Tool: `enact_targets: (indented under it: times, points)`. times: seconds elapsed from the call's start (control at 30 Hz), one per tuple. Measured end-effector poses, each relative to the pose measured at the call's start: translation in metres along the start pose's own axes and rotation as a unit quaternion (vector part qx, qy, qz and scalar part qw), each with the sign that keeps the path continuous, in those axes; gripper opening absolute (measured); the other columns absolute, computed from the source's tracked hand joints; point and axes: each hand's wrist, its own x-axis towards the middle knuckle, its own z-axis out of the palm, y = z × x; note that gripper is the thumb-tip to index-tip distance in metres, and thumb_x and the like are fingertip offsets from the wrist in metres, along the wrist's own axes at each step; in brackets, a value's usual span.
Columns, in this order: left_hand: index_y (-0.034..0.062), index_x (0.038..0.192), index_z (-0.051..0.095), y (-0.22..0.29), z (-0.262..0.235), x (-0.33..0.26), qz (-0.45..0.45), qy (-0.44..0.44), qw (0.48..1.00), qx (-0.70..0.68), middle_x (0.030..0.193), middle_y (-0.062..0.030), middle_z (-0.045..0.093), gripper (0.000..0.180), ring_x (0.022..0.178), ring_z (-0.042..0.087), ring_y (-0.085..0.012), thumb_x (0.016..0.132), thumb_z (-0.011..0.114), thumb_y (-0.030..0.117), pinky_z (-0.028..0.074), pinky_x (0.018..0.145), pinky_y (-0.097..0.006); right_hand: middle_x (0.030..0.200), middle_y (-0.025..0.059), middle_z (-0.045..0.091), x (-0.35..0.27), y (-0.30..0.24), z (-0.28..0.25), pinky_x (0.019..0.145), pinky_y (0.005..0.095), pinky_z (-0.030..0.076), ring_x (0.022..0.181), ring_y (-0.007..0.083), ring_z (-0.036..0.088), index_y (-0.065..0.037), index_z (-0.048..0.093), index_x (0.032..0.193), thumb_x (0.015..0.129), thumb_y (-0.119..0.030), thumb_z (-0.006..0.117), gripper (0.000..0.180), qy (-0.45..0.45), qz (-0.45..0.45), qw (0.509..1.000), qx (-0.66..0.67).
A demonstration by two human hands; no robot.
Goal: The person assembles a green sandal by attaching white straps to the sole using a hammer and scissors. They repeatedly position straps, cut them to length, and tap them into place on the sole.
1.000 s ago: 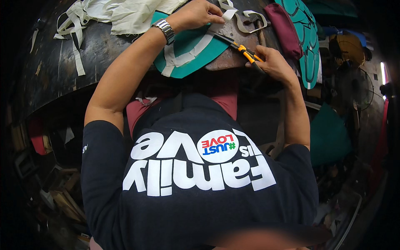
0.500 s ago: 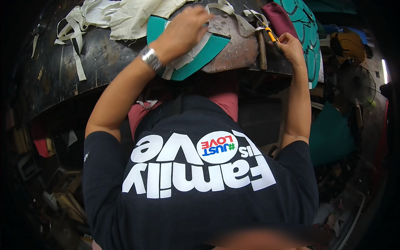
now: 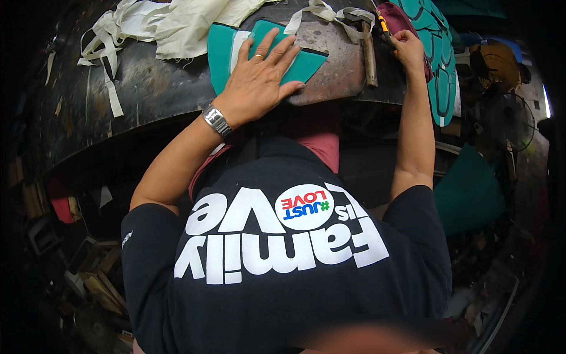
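Head view: green panel (image 3: pixel 223 58) lies on dark worktable (image 3: pixel 147 97), left hand (image 3: pixel 259 74) flat on it, fingers spread. Likely light, thin, flexible; best gripped by bare edge. Right hand (image 3: pixel 409 53) pinches orange-and-black scissors (image 3: pixel 383 25), fingertips partly hidden.

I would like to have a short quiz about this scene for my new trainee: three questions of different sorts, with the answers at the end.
1. Multiple choice. What does the right hand hold?
A) a brown wooden stick
B) a slim orange-and-black hand tool
C) a strip of whitish ribbon

2. True or false? The left hand is clenched into a fist.

3. Fill in the missing word. A silver-coloured metal ____ is worn on the left wrist.

Key:
1. B.
2. False; its fingers are spread over a flat green sheet piece.
3. Wristwatch.
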Motion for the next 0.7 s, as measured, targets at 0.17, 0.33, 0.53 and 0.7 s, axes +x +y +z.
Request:
enact_targets:
  times: [0.17, 0.33, 0.53, 0.7]
  points:
    - [0.0101, 0.153, 0.042, 0.005, -0.009, -0.004, -0.011, -0.037, 0.999, 0.016, 0.164, -0.0099, 0.03, 0.078, 0.155, 0.014, -0.03, 0.096, 0.051, 0.062, 0.01, 0.121, -0.061, 0.082, 0.0165, 0.072, 0.011, -0.012, 0.011, 0.073, 0.044, 0.053, 0.082, 0.0354, 0.069, -0.006, 0.07, 0.084, 0.076, -0.031, 0.082, 0.029, 0.039, -0.055, 0.991, -0.115]
    - [0.0105, 0.144, 0.055, 0.01, -0.033, -0.028, -0.028, 0.003, 0.999, -0.04, 0.158, -0.0129, 0.037, 0.067, 0.15, 0.029, -0.0329, 0.091, 0.067, 0.05, 0.019, 0.119, -0.059, 0.084, 0.017, 0.072, 0.011, -0.017, 0.007, 0.076, 0.046, 0.053, 0.086, 0.037, 0.07, -0.007, 0.07, 0.085, 0.077, -0.03, 0.082, 0.027, 0.023, -0.044, 0.991, -0.123]
    - [0.0098, 0.139, 0.058, -0.008, -0.067, -0.076, -0.202, 0.105, 0.963, -0.146, 0.133, -0.0169, 0.056, 0.06, 0.121, 0.056, -0.0314, 0.083, 0.079, 0.017, 0.045, 0.103, -0.04, 0.089, 0.0147, 0.073, 0.009, -0.023, 0.013, 0.08, 0.0449, 0.054, 0.09, 0.0352, 0.07, -0.009, 0.071, 0.086, 0.077, -0.025, 0.079, 0.02, 0.053, -0.063, 0.992, -0.1]
    - [0.0103, 0.147, 0.05, 0.005, -0.074, -0.112, -0.37, 0.057, 0.879, -0.295, 0.102, -0.0101, 0.058, 0.071, 0.078, 0.063, -0.0165, 0.082, 0.079, 0.007, 0.054, 0.07, -0.03, 0.084, 0.0138, 0.073, 0.034, -0.05, 0.012, 0.076, 0.04, 0.055, 0.082, 0.0329, 0.071, -0.007, 0.072, 0.084, 0.073, -0.018, 0.078, 0.017, 0.08, -0.103, 0.991, -0.043]
